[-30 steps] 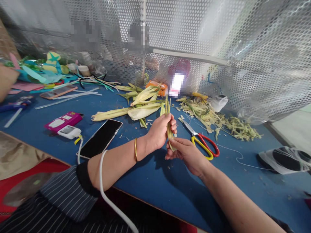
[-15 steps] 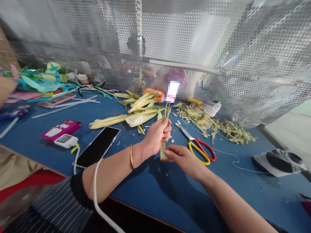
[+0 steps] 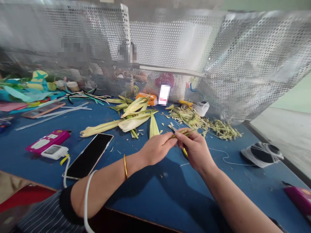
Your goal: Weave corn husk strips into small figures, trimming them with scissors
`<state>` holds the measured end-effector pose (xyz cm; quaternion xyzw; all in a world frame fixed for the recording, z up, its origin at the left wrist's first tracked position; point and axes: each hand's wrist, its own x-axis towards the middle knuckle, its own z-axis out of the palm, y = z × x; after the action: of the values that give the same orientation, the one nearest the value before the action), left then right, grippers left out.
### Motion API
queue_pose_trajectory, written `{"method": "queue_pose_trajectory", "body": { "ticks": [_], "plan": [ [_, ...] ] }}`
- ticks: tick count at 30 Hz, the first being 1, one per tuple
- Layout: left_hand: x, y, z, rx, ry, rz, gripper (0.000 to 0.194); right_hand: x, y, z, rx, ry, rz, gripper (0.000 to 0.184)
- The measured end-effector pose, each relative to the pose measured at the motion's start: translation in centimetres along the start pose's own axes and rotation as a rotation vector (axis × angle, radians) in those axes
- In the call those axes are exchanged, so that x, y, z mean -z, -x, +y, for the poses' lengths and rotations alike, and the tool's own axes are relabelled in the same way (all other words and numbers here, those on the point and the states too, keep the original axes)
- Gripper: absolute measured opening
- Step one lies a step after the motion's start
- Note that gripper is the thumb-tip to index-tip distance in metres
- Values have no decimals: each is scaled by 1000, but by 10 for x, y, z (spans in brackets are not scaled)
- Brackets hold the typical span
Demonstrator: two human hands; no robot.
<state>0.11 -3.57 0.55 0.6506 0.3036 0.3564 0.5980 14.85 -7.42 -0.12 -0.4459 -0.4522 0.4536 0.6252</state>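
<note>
My left hand (image 3: 156, 149) and my right hand (image 3: 194, 147) meet above the blue table (image 3: 145, 191). Both are closed on a thin bundle of green-yellow corn husk strips (image 3: 184, 133), held almost level. My fingers cover much of the bundle. A pale pointed husk leaf (image 3: 154, 125) rises just behind my left hand; whether that hand touches it I cannot tell. Scissors with a yellow handle (image 3: 185, 153) lie beneath my right hand, mostly hidden. Beyond my left hand lies a pile of corn husks (image 3: 134, 121).
Husk scraps (image 3: 191, 116) spread at the back right. A wrapped thread spool (image 3: 261, 154) trails thread towards my right hand. Left of my forearm lie a black phone (image 3: 89, 156) and a magenta device (image 3: 48, 141). A perforated screen (image 3: 167, 42) stands behind.
The husk bundle has swung from upright to nearly level, pointing right. My right hand has moved up from its lower end to its upper part and now covers most of the scissors.
</note>
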Motion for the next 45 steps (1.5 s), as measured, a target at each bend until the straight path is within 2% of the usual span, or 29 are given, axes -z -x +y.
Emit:
{"method": "queue_pose_trajectory", "body": {
  "ticks": [4,9,12,16,21,26,30,35,41,45],
  "plan": [
    [3,-1,4,-161,-374,-70,28,1,0,-3,-26,-20,-27,22],
    [5,-2,9,-136,-500,-56,27,4,0,-5,-22,20,-7,22],
    [6,-2,10,-95,-428,-71,27,6,0,-5,-17,44,6,21],
    [6,-2,6,68,-155,-170,30,10,-2,-4,-45,61,-30,21],
    [4,-2,2,189,14,-159,29,11,-3,-1,-63,95,-93,20],
    [6,-1,7,220,51,-182,30,9,-1,-2,-57,110,-110,23],
    [6,-1,7,178,16,-176,29,9,-1,-5,-79,103,-118,27],
    [4,-2,6,164,66,-63,27,16,-4,-12,-49,54,16,38],
    [2,-1,1,201,151,-79,24,14,0,-8,-110,120,-135,26],
    [1,0,0,238,150,-102,23,11,1,-4,-93,76,-74,22]
  ]
}}
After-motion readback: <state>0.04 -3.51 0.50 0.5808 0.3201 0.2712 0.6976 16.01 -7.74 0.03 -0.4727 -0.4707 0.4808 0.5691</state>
